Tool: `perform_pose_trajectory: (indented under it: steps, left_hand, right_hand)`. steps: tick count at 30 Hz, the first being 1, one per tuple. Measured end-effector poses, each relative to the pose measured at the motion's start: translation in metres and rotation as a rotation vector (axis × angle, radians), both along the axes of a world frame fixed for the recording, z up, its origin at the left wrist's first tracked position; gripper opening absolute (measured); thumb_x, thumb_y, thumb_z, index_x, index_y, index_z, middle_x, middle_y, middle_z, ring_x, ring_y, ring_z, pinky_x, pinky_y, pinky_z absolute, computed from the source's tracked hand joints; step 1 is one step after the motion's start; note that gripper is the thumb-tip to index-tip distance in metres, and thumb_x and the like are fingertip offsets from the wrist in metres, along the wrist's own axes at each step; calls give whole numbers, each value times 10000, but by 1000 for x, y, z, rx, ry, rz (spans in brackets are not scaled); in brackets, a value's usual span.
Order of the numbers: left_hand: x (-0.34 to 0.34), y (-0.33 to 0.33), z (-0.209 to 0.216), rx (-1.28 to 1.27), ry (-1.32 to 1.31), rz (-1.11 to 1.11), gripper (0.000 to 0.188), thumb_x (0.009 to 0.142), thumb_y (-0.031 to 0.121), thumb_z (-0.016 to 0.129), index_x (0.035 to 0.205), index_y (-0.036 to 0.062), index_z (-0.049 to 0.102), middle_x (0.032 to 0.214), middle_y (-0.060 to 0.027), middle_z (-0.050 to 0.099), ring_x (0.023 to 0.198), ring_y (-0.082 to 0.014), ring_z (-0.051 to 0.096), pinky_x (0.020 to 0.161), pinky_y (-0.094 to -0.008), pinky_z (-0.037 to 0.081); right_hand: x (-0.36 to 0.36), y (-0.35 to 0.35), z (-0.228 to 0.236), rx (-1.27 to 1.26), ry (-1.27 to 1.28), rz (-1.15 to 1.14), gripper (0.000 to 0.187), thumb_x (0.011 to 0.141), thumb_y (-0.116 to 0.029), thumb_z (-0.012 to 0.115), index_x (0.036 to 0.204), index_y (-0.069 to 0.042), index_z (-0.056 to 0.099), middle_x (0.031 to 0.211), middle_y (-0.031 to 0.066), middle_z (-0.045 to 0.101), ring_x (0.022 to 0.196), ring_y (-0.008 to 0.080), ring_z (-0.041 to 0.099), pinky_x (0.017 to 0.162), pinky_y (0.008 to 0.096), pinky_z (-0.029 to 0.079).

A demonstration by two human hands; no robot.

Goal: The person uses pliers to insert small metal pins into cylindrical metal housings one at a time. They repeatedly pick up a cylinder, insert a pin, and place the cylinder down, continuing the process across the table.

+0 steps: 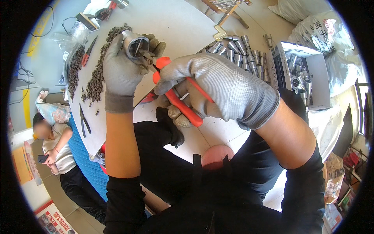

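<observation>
My left hand, in a grey work glove, is closed around a short silver metal cylinder, its open end tilted toward my right hand. My right hand, gloved the same way, grips red-handled pliers. The plier jaws reach to the cylinder's mouth, where a small brownish metal piece shows; whether the jaws clamp it I cannot tell. Beside my left hand, a long heap of small dark metal pieces lies on the white table.
Red-handled pliers and dark pliers lie on the table. Many silver cylinders lie at the right, more in a white carton near plastic bags. A person with a phone is at the left. A pink stool is below.
</observation>
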State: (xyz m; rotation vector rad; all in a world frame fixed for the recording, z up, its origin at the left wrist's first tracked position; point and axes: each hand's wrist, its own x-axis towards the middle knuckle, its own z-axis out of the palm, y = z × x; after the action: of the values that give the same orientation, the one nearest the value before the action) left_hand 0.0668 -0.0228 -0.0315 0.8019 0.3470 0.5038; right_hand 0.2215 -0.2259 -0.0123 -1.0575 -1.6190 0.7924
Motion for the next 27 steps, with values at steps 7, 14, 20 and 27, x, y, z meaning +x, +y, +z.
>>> perform_pose_trajectory:
  steps: [7, 14, 20, 27]
  left_hand:
    - [-8, 24, 0, -189, -195, 3, 506, 1047, 348, 341, 1203, -102, 512, 1094, -289, 616, 1030, -432, 629, 1031, -622, 448]
    - [-8, 24, 11, -203, -176, 44, 503, 1044, 362, 323, 1194, -69, 534, 1129, -294, 613, 1042, -446, 630, 1031, -636, 445]
    - [-5, 19, 13, -268, -232, 159, 457, 1033, 352, 351, 1060, -58, 552, 1090, -301, 606, 1056, -474, 608, 1045, -655, 422]
    - [2, 5, 17, -159, -150, 190, 501, 1051, 408, 331, 1162, -60, 472, 1134, -320, 582, 1160, -509, 555, 1067, -654, 404]
  right_hand:
    - [-3, -12, 8, -232, -29, 22, 261, 804, -23, 649, 1060, -74, 657, 1008, 111, 696, 966, 295, 693, 839, 387, 551]
    - [-14, -14, 6, -216, -33, -70, 284, 733, -60, 725, 1009, -108, 675, 965, 80, 693, 881, 303, 688, 768, 379, 539]
    - [-3, -11, 8, -75, -23, 18, 205, 918, -197, 643, 1048, -40, 665, 950, 151, 679, 759, 263, 713, 667, 349, 583]
    - [-4, -10, 12, -83, -79, 27, 182, 929, -102, 616, 1081, -4, 641, 963, 155, 645, 786, 229, 728, 647, 303, 630]
